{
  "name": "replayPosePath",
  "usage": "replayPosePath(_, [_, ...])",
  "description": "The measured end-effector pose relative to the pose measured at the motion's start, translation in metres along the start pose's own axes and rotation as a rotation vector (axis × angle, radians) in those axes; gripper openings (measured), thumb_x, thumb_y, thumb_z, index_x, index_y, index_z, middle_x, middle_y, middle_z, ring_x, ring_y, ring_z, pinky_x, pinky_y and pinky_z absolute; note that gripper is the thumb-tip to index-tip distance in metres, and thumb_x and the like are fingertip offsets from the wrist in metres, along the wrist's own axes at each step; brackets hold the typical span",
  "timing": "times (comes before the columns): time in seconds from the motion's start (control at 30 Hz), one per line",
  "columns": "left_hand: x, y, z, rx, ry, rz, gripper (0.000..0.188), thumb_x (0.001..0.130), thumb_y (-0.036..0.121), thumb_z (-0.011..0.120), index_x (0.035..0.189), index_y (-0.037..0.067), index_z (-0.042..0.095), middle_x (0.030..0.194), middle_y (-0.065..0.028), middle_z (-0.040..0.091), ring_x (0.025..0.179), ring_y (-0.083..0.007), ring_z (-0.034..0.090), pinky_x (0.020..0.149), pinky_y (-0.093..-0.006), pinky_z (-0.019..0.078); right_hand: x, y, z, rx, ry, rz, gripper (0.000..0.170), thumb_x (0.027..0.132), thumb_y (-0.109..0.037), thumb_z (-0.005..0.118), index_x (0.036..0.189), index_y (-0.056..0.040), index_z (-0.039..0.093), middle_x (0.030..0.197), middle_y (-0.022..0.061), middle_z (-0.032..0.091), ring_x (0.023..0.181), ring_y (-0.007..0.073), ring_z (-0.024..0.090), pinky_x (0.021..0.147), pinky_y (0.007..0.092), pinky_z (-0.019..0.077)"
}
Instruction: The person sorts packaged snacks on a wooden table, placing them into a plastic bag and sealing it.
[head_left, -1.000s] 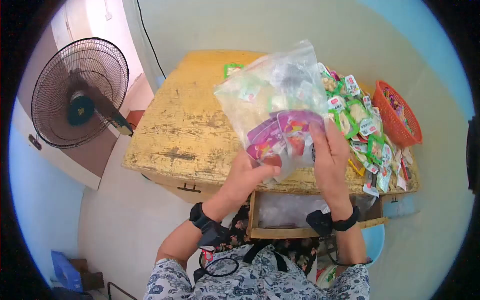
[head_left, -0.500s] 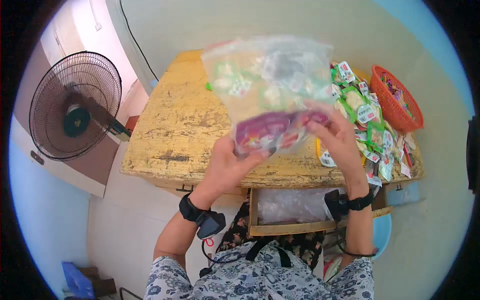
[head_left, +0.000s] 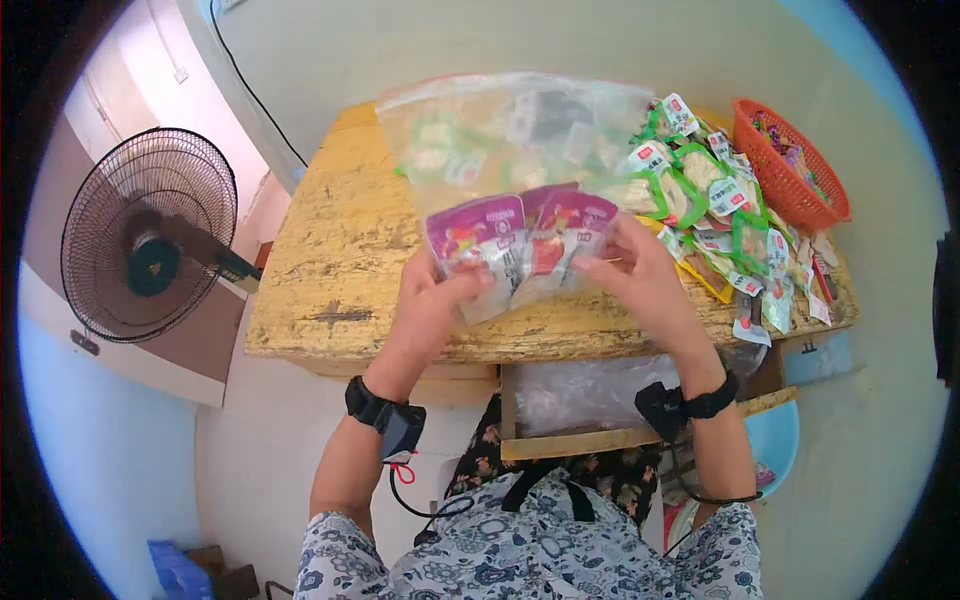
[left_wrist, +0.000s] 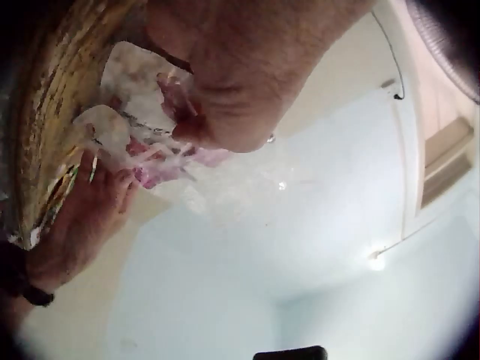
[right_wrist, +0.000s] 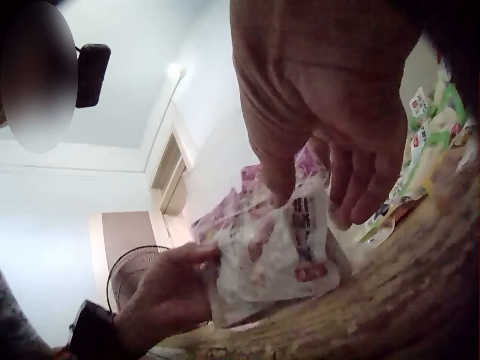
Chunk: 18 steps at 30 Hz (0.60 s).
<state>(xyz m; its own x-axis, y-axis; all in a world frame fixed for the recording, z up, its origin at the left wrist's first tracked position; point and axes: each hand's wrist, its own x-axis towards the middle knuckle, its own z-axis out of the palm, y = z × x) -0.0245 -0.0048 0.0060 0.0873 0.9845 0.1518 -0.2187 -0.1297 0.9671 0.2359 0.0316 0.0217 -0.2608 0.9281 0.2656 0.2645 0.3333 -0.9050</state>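
Observation:
Both hands hold a large clear zip bag (head_left: 470,110) above the yellow table. Through its plastic, several purple-topped packets (head_left: 475,225) show side by side at the bottom, with green-edged packets and a dark item higher up. My left hand (head_left: 428,305) grips the lower left corner, its thumb across the front of a packet. At the lower right, my right hand (head_left: 648,280) pinches the bag between thumb and fingers. From the right wrist, a packet's pale lower part (right_wrist: 300,262) with dark print hangs below the right thumb.
Green-and-white snack packets (head_left: 705,200) lie heaped on the table (head_left: 310,270) at right, beside a red basket (head_left: 790,165) of small colourful items. An open drawer (head_left: 580,440) holding clear plastic juts out below the front edge. A fan (head_left: 150,235) stands at left.
The bag has straightened and spread wider, its tilted top edge now nearly level. The purple packets inside now stand more upright and fan apart. Both hands still hold the lower corners.

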Motion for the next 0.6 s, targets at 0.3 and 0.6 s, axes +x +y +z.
replayPosePath(0.3, [-0.012,-0.011,0.025,-0.102,0.104,-0.019,0.043,0.087,0.003,0.067,0.128,0.001,0.055,0.116,-0.0072,0.067,0.102,-0.0141,0.064,0.089,-0.0301,0.0508,-0.022,-0.013,0.044,0.017,0.233,-0.181,0.107,0.071,-0.021,0.090,0.154,0.0009,0.026,0.144,0.0175,0.048,0.133,0.0263,0.049,0.112,0.0395,0.0395])
replayPosePath(0.6, [-0.022,0.008,0.030,0.104,-0.074,0.117,0.053,0.088,0.003,0.072,0.137,0.000,0.051,0.125,-0.0072,0.065,0.114,-0.0157,0.061,0.099,-0.0324,0.0479,-0.025,-0.014,0.028,-0.157,0.230,-0.214,0.108,0.072,-0.018,0.086,0.158,-0.0023,0.022,0.151,0.0200,0.041,0.138,0.0298,0.044,0.115,0.0406,0.0354])
